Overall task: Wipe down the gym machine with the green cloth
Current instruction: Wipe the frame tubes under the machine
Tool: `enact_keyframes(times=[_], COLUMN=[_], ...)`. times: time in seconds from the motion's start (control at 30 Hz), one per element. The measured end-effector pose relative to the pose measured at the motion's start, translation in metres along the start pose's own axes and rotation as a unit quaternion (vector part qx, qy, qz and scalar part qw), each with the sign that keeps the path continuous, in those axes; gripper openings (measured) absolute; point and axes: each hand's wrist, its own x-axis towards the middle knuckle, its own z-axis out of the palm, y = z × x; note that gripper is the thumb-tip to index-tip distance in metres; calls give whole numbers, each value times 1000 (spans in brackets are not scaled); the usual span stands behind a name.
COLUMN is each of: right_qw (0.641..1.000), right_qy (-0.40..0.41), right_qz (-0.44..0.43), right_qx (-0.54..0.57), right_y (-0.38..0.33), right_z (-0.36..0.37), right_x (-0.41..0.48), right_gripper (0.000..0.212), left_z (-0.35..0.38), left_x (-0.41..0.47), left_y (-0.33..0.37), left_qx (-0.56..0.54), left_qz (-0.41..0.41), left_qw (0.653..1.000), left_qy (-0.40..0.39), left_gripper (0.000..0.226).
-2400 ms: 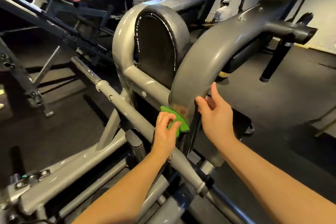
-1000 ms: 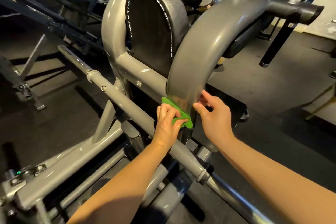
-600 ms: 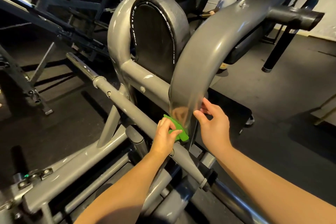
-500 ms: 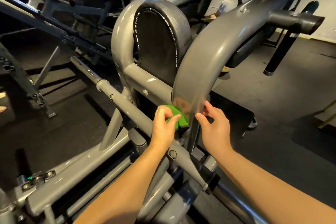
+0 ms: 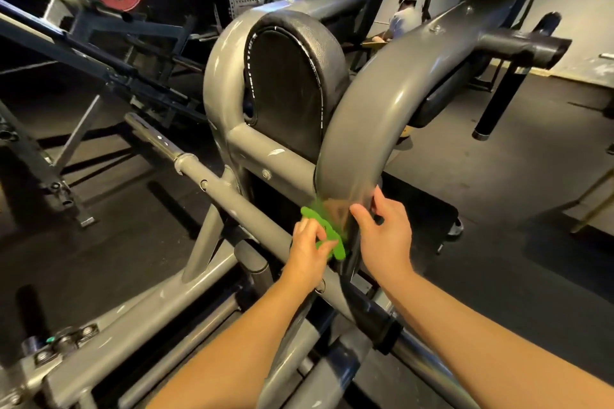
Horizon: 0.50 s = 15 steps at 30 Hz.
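A gym: grey weight machine [image 5: 382, 103] with black pad [image 5: 285, 86], dark rubber floor [image 5: 498, 209].

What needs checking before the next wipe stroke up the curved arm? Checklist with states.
1. Left hand grips the green cloth: ok, its fingers pinch it.
2. Cloth against the curved grey arm: ok, it is pressed on the arm's lower end.
3. Right hand braces the arm: ok, thumb on the front, fingers round the right edge.
4. Path up the arm: ok, bare metal above the cloth.
5. Lower end wiped clean: cannot tell, only a glossy reflection shows.
6. Black pad wiped: cannot tell.
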Motion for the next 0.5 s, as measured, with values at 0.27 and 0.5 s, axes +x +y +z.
enact_keyframes(times=[0.27, 0.5], right_qw=[998, 950], right_qy=[-44, -198], right_qz=[48, 146], right_qx=[-2, 192], right_y=[10, 20], right_z=[-29, -39], right_x=[-19, -51], right_gripper=[51, 34], left_z=[-13, -32], left_x=[-28, -31], left_y=[25, 73], left_qx=[-119, -167], left_qz=[-52, -31], left_qw=[991, 981], left_qy=[20, -94], left_gripper=[41, 15])
